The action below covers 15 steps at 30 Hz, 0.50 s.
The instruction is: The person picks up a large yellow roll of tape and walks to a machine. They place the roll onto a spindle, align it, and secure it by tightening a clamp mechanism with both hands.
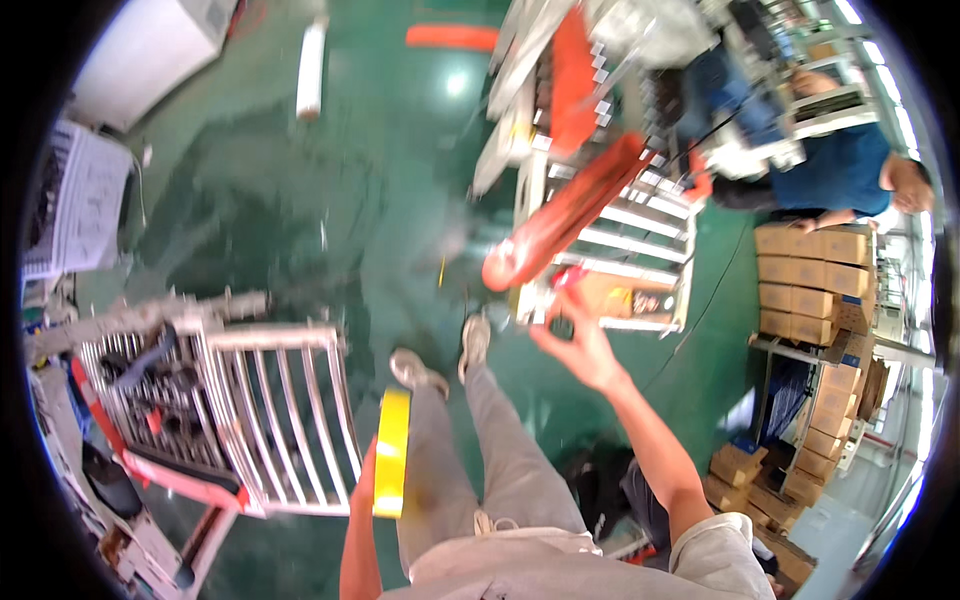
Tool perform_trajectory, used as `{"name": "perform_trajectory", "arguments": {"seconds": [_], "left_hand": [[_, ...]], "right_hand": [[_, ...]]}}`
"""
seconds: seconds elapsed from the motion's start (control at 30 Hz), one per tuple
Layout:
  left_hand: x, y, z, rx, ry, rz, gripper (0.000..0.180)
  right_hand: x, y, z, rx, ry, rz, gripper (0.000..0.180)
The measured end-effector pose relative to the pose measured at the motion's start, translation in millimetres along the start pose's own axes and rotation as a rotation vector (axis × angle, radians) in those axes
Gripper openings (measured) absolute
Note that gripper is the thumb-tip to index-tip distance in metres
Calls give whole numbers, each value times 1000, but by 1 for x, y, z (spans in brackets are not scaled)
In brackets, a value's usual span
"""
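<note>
My left hand [366,482], low and left of my legs, grips a bright yellow roll of tape [392,455] seen edge-on. Ahead, my right hand [583,345] reaches to the near end of a slatted white metal rack [633,245]. Its thumb and forefinger are apart, and a small red item [570,277] shows at the fingertips, too blurred to tell whether I touch it. Just beyond the fingers a long red beam-like part [570,212] slants over the rack. A brown carton piece [608,296] lies on the slats beside my hand.
A second slatted metal rack [280,420] with a red-edged part stands at left. Stacked cartons [812,275] fill the right side, near a person in a blue shirt [835,170]. A white roll [311,70] and a red strip [452,37] lie on the green floor.
</note>
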<state>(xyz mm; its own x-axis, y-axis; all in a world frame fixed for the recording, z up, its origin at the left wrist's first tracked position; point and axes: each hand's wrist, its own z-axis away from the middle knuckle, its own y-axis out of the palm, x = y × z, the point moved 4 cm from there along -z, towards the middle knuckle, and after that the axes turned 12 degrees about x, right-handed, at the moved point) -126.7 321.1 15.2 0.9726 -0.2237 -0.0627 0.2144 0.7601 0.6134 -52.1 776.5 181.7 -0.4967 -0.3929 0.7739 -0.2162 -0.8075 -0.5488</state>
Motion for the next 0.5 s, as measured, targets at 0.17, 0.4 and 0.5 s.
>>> {"name": "perform_trajectory", "arguments": {"seconds": [0.17, 0.4, 0.5], "left_hand": [[-9, -4, 46, 94, 159, -108, 46], [-20, 18, 61, -84, 156, -43, 45], [-29, 33, 66, -170, 160, -42, 45]], "right_hand": [[74, -115, 43, -170, -36, 527, 29], [176, -285, -17, -613, -350, 747, 19], [180, -327, -99, -615, -384, 941, 24]]}}
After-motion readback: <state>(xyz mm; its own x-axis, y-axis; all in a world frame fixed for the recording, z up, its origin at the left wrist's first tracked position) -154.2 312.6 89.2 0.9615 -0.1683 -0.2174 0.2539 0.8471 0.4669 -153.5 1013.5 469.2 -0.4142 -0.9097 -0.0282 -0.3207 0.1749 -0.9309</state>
